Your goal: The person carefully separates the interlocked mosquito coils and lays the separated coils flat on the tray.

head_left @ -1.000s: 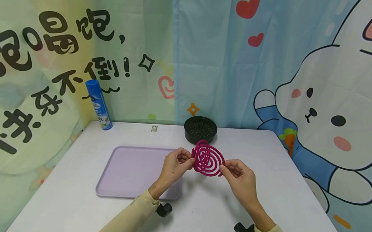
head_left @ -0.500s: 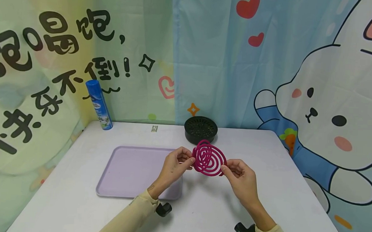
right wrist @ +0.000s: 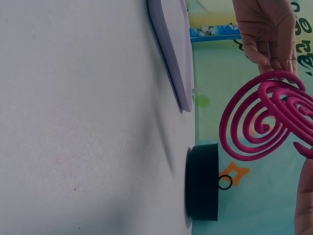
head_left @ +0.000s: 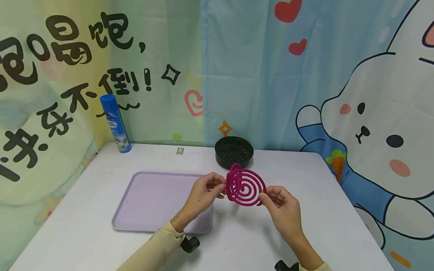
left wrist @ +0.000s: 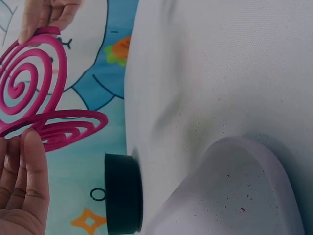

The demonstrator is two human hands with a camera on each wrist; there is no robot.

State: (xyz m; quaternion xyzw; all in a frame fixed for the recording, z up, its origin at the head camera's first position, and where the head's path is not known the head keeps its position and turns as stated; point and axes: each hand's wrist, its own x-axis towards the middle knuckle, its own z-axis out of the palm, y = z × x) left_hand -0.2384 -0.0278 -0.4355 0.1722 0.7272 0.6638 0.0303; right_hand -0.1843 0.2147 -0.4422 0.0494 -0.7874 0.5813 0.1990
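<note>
I hold a pair of pink coils up off the table, one hand at either side, in front of the black tin. My left hand is at the left edge: thumb and forefinger pinch the coil there. My right hand is at the right edge, thumb and forefinger likewise pinching the rim, the other fingers curled in behind.

Both coils are flat spirals. From the left wrist, the one at my right fingers, the right coil, shows nearly face on; the one at my left fingers, the left coil, is tilted and seen more edge on. They overlap in every view; whether they are fully parted I cannot tell.

The black tin stands near the far edge, its round top pierced in a pattern; the wrist views show a small ring at that top. The lilac tray lies flat to my left, partly behind my left hand and forearm. A blue spray can stands at the far left corner. A printed curtain hangs behind, with a cartoon rabbit at right.
</note>
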